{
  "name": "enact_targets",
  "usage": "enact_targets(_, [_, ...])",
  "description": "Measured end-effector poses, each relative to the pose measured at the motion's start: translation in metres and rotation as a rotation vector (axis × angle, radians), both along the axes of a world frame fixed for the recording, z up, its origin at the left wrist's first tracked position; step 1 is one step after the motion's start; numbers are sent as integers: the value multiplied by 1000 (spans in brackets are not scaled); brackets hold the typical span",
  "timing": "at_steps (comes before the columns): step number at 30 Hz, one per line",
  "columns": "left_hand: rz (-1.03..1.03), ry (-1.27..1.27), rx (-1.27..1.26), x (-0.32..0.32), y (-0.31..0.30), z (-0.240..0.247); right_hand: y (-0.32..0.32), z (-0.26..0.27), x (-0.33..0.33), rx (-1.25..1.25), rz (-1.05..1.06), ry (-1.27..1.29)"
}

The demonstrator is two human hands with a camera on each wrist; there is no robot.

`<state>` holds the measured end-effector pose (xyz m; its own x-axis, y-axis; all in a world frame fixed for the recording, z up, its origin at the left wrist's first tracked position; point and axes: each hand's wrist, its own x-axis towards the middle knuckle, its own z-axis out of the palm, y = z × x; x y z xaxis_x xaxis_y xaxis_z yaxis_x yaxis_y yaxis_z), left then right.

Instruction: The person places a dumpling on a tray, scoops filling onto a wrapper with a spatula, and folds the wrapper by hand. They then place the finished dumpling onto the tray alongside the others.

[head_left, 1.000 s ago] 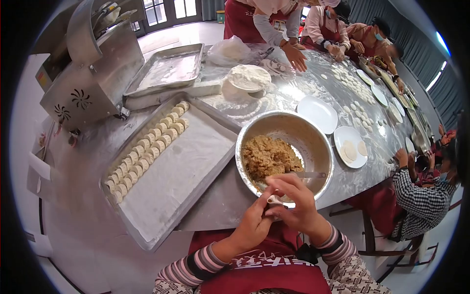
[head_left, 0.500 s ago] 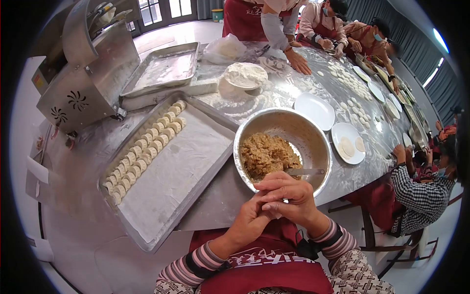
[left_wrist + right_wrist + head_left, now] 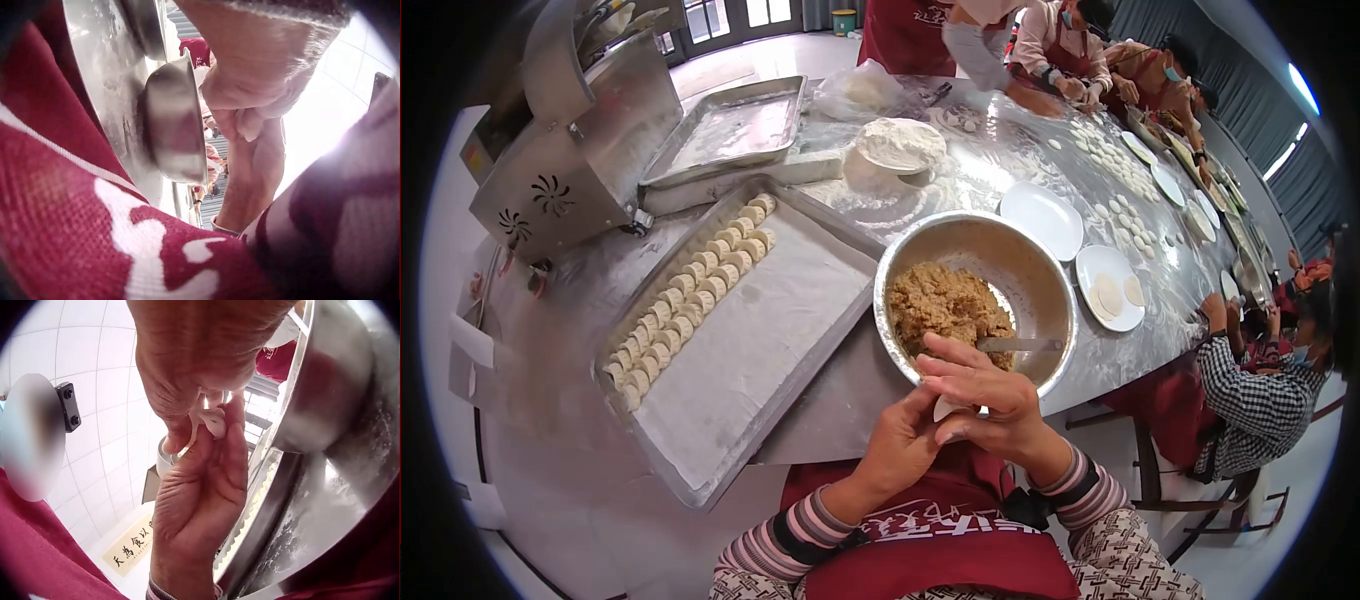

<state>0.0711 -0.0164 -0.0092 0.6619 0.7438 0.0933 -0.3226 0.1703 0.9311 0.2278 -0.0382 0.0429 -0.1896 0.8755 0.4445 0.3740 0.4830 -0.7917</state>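
Both hands meet over the near rim of a steel mixing bowl (image 3: pixel 1055 280), pinching one dumpling (image 3: pixel 212 422) between them. Its pale dough wrapper is folded, with an edge standing up in the right wrist view. My left hand (image 3: pixel 897 440) holds it from the left with curled fingers and thumb. My right hand (image 3: pixel 997 405) closes on it from the other side, index finger stretched out above. In the head view the fingers hide most of the dumpling. Brown minced filling (image 3: pixel 945 305) fills the bowl's left side, with a flat metal handle (image 3: pixel 1022 345) lying across it.
Left of the bowl a paper-lined tray (image 3: pixel 765 370) carries two rows of dumplings (image 3: pixel 683 310). Wrappers lie on a white plate (image 3: pixel 1115 318) at right; another plate (image 3: pixel 1042 220) sits behind it. Beyond are a flour bowl (image 3: pixel 900 145), a metal tray (image 3: pixel 735 135) and several people.
The right hand's fingers have shifted over the dumpling, and its pale dough shows again between the hands after being covered half a second ago. The left hand keeps its hold.
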Motion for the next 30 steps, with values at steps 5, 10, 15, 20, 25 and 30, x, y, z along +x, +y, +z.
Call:
enact_targets(5, [46, -3, 27, 0, -1, 12, 0, -7, 1, 46, -16, 71])
enact_targets(10, [57, 61, 39, -1, -3, 16, 3, -13, 2, 128, 19, 1])
enact_targets(15, [73, 138, 152, -3, 2, 10, 3, -7, 0, 91, 44, -55])
enact_targets(20, [139, 119, 121, 2, 1, 25, -1, -8, -4, 92, -77, 230])
enact_targets(25, [153, 155, 139, 2, 0, 22, 0, -17, -2, 130, -69, 180])
enact_targets(30, [174, 79, 127, 6, 3, 18, 2, -9, -4, 154, -39, 120])
